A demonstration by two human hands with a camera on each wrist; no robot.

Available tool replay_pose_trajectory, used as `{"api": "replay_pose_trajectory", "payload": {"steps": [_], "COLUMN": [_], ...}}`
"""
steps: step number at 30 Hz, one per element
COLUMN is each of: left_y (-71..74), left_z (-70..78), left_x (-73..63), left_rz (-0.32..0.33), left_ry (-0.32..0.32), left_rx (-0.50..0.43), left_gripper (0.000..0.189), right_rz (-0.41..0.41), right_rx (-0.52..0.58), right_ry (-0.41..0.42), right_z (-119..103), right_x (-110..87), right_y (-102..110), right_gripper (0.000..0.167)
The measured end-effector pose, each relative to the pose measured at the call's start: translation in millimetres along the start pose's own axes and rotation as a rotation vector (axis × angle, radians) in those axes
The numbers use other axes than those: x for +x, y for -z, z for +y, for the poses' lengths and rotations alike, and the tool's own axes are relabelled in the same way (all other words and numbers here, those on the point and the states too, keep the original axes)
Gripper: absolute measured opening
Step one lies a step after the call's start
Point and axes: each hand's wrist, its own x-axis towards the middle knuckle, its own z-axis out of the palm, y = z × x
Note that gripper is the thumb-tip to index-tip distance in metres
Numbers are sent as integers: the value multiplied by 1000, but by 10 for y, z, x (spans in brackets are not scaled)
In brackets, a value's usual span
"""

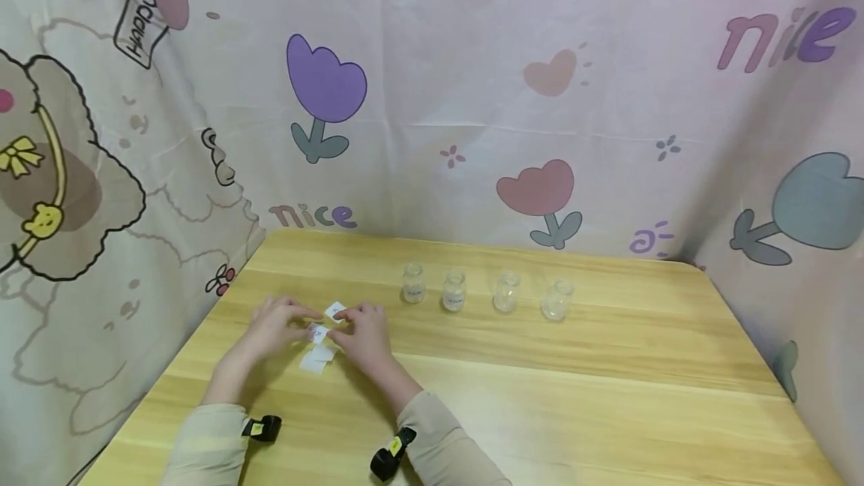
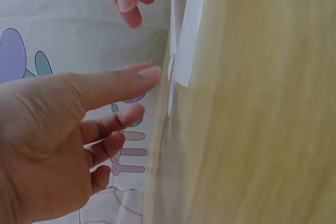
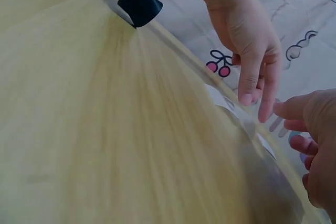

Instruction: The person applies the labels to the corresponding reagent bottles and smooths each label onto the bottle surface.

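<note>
1. Paper slip [image 1: 319, 333], showing no clear long axis, lies between left hand [image 1: 275, 327] and right hand [image 1: 367, 336] on the worktop [image 1: 607, 396].
2. Both hands sit about equally near, fingers loosely parted, apparently holding nothing.

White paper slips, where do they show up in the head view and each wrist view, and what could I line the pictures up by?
Head view: white paper slips left of centre, lower half.
Left wrist view: paper slips at upper middle, slightly right.
Right wrist view: paper slips right of centre, about mid-height.
Shared landmark: the wood-grain tabletop.
</note>
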Motion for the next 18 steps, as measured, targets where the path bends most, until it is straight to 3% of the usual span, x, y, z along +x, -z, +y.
{"api": "replay_pose_trajectory", "payload": {"steps": [10, 18], "left_y": [-33, -28], "left_z": [-5, -22], "left_x": [6, -20], "left_rz": [-37, -4], "left_ry": [69, 89], "left_rx": [72, 63], "left_gripper": [34, 32], "right_rz": [-70, -88], "right_rx": [-128, -265], "right_ry": [0, 58], "right_z": [-43, -69], "right_x": [31, 56], "right_y": [-69, -198], "right_gripper": [31, 27]}}
